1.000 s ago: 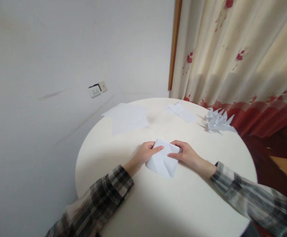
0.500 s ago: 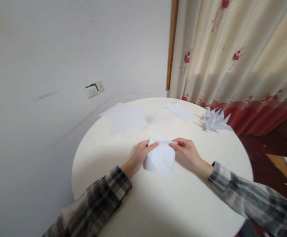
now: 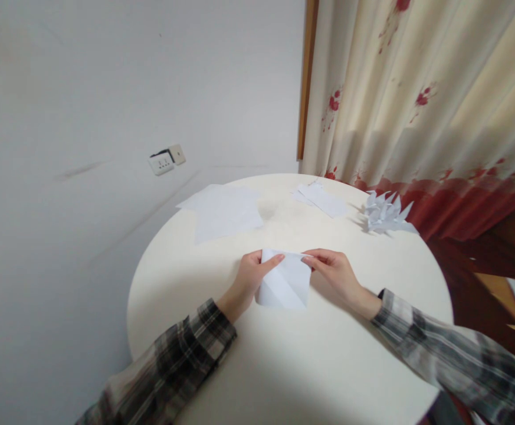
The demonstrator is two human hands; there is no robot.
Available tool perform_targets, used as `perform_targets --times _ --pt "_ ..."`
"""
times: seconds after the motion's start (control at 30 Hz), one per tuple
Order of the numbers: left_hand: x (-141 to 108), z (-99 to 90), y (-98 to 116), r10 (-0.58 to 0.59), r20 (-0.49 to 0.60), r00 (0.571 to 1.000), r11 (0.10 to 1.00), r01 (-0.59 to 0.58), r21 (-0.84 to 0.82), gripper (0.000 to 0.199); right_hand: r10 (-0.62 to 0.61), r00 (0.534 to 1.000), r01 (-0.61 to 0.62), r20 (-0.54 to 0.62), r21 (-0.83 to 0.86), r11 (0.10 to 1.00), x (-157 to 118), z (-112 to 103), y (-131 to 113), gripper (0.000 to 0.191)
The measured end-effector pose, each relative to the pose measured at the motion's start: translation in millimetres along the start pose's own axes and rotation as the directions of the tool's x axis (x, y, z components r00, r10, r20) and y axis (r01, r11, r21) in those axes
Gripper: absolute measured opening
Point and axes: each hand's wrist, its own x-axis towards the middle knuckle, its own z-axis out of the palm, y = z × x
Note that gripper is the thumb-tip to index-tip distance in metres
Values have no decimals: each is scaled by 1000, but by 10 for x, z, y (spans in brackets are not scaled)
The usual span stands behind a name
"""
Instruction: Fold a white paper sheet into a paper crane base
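A folded sheet of white paper (image 3: 284,286), roughly square with a diagonal crease, is held just above the round white table. My left hand (image 3: 251,277) grips its upper left side, thumb on the front and the other fingers hidden behind. At the upper right corner, my right hand (image 3: 334,271) pinches the paper's edge between thumb and fingers. Both hands are closed on this one piece.
The white table (image 3: 328,366) has large paper sheets (image 3: 226,215) at its back left and smaller paper pieces (image 3: 321,199) at the back. Folded paper cranes (image 3: 385,212) cluster at the right edge. A wall with a socket (image 3: 161,163) stands left, a curtain (image 3: 399,106) behind.
The folded paper has shifted slightly left in the picture with my left hand, and its right edge has tilted a little. Both hands keep their hold.
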Motion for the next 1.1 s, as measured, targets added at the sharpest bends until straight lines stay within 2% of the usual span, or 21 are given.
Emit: perform_targets --times 0.73,1.1 --pt "-17 -2 15 7 -16 1000 1000 -7 -9 36 -20 1000 21 16 -92 996 -2 -3 -32 24" --pt "-35 18 48 -15 -20 1000 999 15 -33 34 -25 999 26 38 -36 999 2 -12 -4 21"
